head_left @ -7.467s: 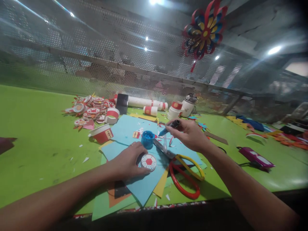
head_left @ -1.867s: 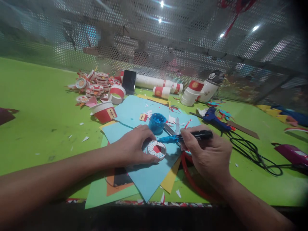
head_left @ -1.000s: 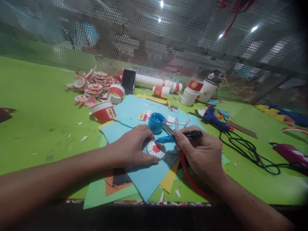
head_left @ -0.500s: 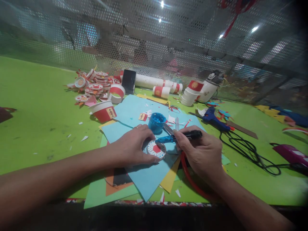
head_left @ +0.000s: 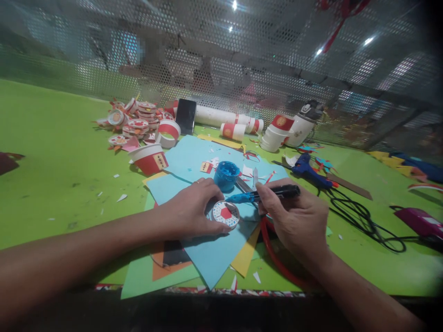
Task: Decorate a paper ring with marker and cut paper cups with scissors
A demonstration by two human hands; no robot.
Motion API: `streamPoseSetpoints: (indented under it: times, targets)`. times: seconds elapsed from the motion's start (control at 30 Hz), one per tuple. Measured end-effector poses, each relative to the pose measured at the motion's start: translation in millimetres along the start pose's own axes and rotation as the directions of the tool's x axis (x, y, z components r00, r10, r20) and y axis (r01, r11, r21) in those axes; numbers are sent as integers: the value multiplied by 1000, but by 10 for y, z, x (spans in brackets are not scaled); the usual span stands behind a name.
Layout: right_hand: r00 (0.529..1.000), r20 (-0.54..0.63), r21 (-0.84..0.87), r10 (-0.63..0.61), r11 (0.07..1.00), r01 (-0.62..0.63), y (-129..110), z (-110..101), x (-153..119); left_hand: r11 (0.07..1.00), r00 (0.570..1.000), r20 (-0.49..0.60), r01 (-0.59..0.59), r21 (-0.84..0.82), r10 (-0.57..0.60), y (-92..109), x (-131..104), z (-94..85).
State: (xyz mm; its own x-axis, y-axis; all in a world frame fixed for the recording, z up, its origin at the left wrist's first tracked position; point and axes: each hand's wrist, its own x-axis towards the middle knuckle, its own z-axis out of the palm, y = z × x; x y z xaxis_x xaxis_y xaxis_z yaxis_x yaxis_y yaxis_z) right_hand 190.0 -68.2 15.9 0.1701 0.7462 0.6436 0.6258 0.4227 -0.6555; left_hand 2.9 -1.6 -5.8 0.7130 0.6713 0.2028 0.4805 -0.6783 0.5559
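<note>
My left hand is closed around the edge of a small round paper disc, thumb below and fingers above. The disc is white with a red centre and blue dots around it. My right hand grips a black marker whose front end is coated in blue paint. The marker's tip is close above the disc's upper edge; whether it touches I cannot tell. Just behind the disc stands an open jar of blue paint. Light blue paper lies under both hands.
A red and white paper cup and a pile of decorated discs are at the back left. A phone leans near more cups. On the right lie a blue glue gun, its black cord and a purple device. Mesh stands behind.
My right hand has drawn back a little to the right with the marker, so its tip has moved away from the disc's middle. My left hand and the disc stay nearly still.
</note>
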Motion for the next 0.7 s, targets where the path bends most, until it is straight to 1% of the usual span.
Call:
streamPoseSetpoints:
  times: [0.1,0.2,0.4,0.6,0.7]
  targets:
    - [999,-26,-33,-20,999,19,-20,-7,12,1000,1000,1,-3,1,3,1,0,-4]
    - [999,-16,-36,-32,999,31,-21,-7,8,1000,1000,-7,1,-1,-1,2,1,-4]
    - [999,36,11,22,1000,-23,33,13,-24,1000,1000,-16,-6,5,6,2,3,4]
    - [999,47,-16,3,1000,-2,36,22,-18,1000,1000,-2,8,-8,-8,2,2,-3]
    - [999,45,-32,18,999,-17,41,26,-16,1000,1000,-4,6,-7,-6,2,5,-4]
